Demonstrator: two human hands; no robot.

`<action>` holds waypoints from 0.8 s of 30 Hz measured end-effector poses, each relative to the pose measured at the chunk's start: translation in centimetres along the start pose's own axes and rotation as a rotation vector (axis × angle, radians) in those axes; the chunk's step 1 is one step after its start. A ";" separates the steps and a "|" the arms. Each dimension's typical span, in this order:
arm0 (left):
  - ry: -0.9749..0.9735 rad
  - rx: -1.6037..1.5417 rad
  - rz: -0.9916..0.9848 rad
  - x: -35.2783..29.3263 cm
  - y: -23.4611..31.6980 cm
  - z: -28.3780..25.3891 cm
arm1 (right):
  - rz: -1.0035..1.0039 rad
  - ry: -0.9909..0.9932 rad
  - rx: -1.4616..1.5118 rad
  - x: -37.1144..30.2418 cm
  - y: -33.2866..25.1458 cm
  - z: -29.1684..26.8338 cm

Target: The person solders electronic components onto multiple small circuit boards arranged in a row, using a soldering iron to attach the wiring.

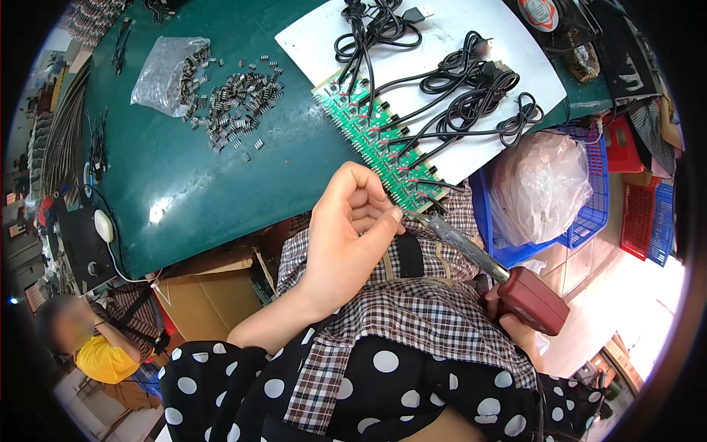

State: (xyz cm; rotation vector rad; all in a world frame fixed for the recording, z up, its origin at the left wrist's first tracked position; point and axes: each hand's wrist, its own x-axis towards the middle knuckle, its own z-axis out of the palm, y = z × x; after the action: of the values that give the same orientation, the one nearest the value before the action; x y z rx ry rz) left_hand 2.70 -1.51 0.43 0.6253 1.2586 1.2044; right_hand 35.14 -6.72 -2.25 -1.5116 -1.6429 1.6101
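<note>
A long green circuit board panel (368, 136) lies slantwise, partly on a white sheet, with black cables and short red wires attached along it. My left hand (346, 236) is at the panel's near end, fingers curled and thumb pressed toward the index finger. Whatever it pinches is too small or hidden to tell. In my right hand (519, 331) is a soldering iron (534, 298) with a dark red handle. Its tip comes close to my left thumb at the panel's near corner; contact cannot be made out.
Bundled black cables (471, 103) rest on the white sheet (313, 40). Small metal parts (243, 99) are heaped on the green table (213, 214) by a clear plastic bag (162, 74). Right stands a blue basket (589, 214) with a plastic bag; left, a cardboard box (199, 302) and another person (110, 353).
</note>
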 end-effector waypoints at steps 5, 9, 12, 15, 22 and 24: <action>-0.008 -0.015 -0.008 0.2 0.0 -0.1 | -0.002 0.039 0.030 1.0 -3.1 1.1; 0.005 -0.003 0.003 0.0 -0.2 0.0 | -0.035 0.057 0.145 2.1 -3.5 1.8; 0.002 -0.002 0.004 0.0 -0.1 0.0 | -0.042 -0.015 0.046 1.7 -2.2 1.0; 0.001 -0.008 -0.004 0.1 0.0 -0.1 | -0.137 0.014 -0.218 1.0 0.2 0.5; 0.005 0.008 0.002 0.1 0.0 0.0 | -0.075 0.090 -0.065 0.6 -0.6 0.7; 0.002 0.010 0.001 0.1 0.0 0.0 | -0.058 0.036 -0.195 0.3 -0.5 0.3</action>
State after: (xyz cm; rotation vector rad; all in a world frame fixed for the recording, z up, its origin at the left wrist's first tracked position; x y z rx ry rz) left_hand 2.64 -1.38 0.38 0.6319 1.2669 1.2010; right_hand 34.55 -6.49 -1.97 -1.5600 -1.8518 1.4192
